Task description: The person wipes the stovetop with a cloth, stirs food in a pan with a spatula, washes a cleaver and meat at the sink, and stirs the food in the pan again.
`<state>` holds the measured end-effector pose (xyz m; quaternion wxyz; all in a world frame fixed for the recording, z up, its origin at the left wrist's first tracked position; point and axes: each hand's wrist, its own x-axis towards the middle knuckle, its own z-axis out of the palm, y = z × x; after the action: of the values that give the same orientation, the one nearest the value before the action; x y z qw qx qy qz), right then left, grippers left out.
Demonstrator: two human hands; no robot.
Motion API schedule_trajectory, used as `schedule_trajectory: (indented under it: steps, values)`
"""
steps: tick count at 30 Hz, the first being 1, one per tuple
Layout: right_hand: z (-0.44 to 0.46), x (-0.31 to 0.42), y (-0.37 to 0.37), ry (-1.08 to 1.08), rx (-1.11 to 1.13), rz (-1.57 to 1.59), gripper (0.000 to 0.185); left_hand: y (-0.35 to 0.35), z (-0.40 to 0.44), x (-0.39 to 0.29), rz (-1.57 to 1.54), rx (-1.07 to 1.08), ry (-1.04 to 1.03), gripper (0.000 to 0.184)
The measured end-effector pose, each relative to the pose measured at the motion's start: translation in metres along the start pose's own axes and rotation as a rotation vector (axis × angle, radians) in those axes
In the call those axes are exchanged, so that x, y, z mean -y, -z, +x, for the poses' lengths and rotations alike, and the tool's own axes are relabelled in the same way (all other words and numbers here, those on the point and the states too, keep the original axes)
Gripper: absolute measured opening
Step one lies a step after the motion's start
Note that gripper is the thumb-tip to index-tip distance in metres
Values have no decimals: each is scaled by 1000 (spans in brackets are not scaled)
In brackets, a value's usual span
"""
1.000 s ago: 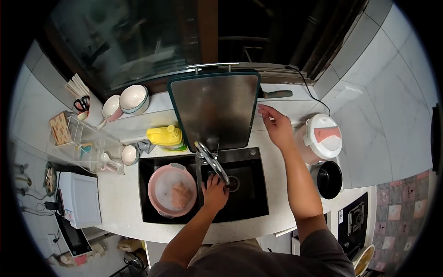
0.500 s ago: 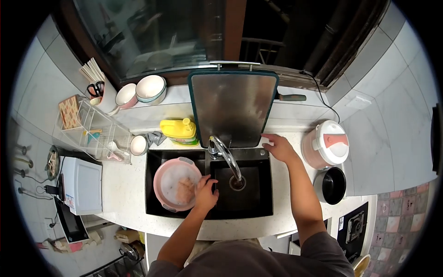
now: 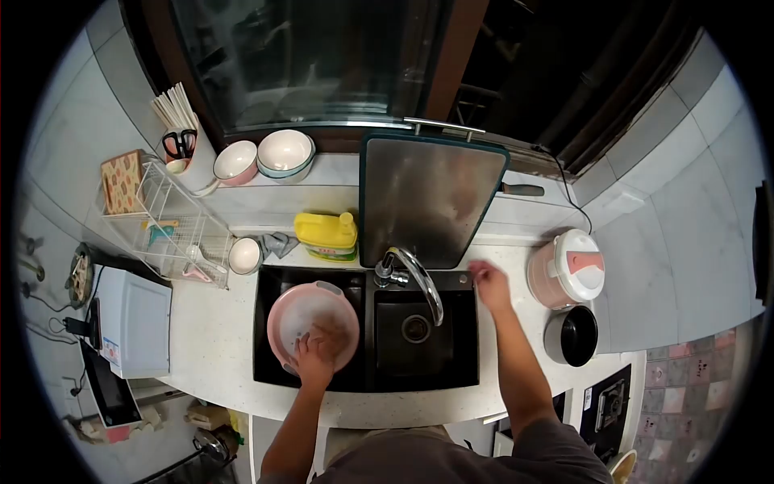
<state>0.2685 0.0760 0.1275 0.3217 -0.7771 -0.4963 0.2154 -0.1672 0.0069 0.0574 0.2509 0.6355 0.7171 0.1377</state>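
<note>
A pink basin (image 3: 278,313) of sudsy water stands in the left bowl of the black sink (image 3: 459,373). Inside it lies a brownish-pink cloth (image 3: 336,324), partly covered by my left hand (image 3: 314,359). The fingers of this hand reach into the basin at the cloth; whether they grip it cannot be told. My right hand (image 3: 489,284) hovers by the sink's back right corner, blurred, its fingers hard to make out. Between the hands, the chrome faucet (image 3: 424,281) curves over the right bowl.
Behind the sink lean a large cutting board (image 3: 427,198) and a yellow bottle (image 3: 326,232). At right are a rice cooker (image 3: 564,270) and a black pot (image 3: 572,335). A wire rack (image 3: 189,234), bowls (image 3: 286,153) and a small bowl (image 3: 244,256) are at left.
My left hand has moved left from the sink divider into the basin. My right hand has come down from beside the board to the sink's back corner. The view has shifted.
</note>
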Motion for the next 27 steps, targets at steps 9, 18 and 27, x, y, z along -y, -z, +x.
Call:
schedule_trajectory:
  steps: [9,18,27]
  values:
    - [120,70,116,493,-299,-534,39,22,4,-26,-284,25,-203,31]
    - [140,42,148,402,-106,-772,30,13,-2,-56,-393,55,-407,30]
    - [103,-21,217,371,-290,-650,28,6,-9,-85,-488,189,-321,25]
